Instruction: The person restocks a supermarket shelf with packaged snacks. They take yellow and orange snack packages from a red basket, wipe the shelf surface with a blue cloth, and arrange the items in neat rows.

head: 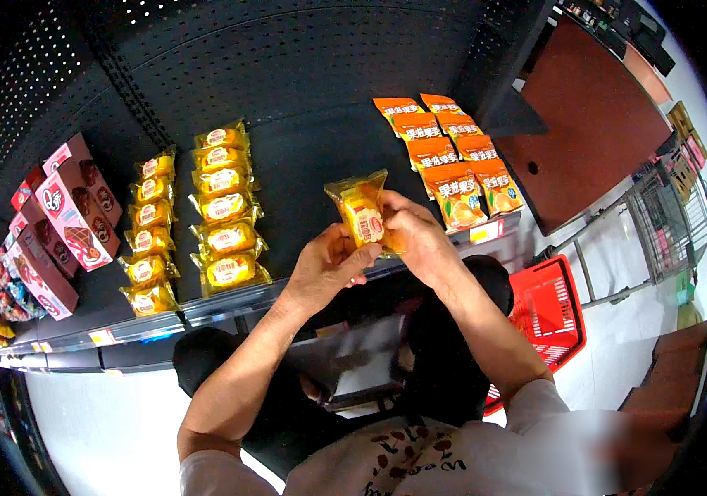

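Both my hands hold one clear-wrapped yellow snack cake (364, 217) above the front part of a dark store shelf (304, 167). My left hand (331, 263) grips its lower left side, with the thumb across the bottom end. Fingers of my right hand (415, 235) close on its right side. On the shelf to the left lie two columns of like wrapped cakes (225, 208), running from back to front. Orange candy bags (455, 192) stand in two overlapping columns to the right of my hands.
Pink snack boxes (74, 223) and small wrapped sweets (9, 291) sit at the shelf's left end. Price tags (485, 232) line its front edge. A red plastic basket (548, 310) stands on the floor at the right, near a wire cart (663, 217) and a brown panel (582, 118).
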### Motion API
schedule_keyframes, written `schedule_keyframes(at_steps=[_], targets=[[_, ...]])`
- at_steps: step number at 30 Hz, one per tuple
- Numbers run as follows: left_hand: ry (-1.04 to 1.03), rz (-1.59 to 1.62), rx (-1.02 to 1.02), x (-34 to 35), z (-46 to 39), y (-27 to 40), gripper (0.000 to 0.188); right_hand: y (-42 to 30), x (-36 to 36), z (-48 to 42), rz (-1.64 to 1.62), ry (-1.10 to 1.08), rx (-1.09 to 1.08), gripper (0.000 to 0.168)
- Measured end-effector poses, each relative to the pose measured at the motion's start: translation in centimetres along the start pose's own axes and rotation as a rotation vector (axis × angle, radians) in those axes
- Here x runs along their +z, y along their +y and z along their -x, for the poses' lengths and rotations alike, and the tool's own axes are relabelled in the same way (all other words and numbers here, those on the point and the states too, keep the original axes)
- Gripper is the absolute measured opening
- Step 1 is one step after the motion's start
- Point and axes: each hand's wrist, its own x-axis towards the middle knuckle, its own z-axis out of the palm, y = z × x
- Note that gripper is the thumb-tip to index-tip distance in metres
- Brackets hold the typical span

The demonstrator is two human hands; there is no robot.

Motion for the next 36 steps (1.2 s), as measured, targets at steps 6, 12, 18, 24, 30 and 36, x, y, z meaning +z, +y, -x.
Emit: schedule_keyframes(at_steps=[6, 12, 18, 24, 30, 36], targets=[[0.066, 0.005, 0.098, -0.3, -0.2, 0.7, 0.036, -2.5, 0.6, -2.1, 0.175, -0.026, -0.035, 0.047], [0.192, 0.008, 0.093, -0.9, -0.5, 0.2, 0.035, -3.4, 0.1, -4.3, 0.428, 0.015, -0.008, 0.043], [0.234, -0.006, 0.13, -1.3, -0.5, -0.1, 0.034, -2.4, -0.8, -4.8, 0.369, 0.042, 0.002, 0.044], [0.191, -0.021, 0.067, -1.3, -0.4, -0.5, 0.029, -2.0, -1.5, -5.1, 0.31, 0.039, -0.022, 0.033], [0.138, -0.028, 0.029, -1.3, -0.4, -0.8, 0.025, -1.8, -1.5, -4.9, 0.269, 0.109, -0.044, 0.027], [0.209, -0.217, 0.13, -1.5, -0.5, -1.7, 0.033, -1.7, -1.7, -5.0, 0.206, 0.136, -0.067, 0.024]])
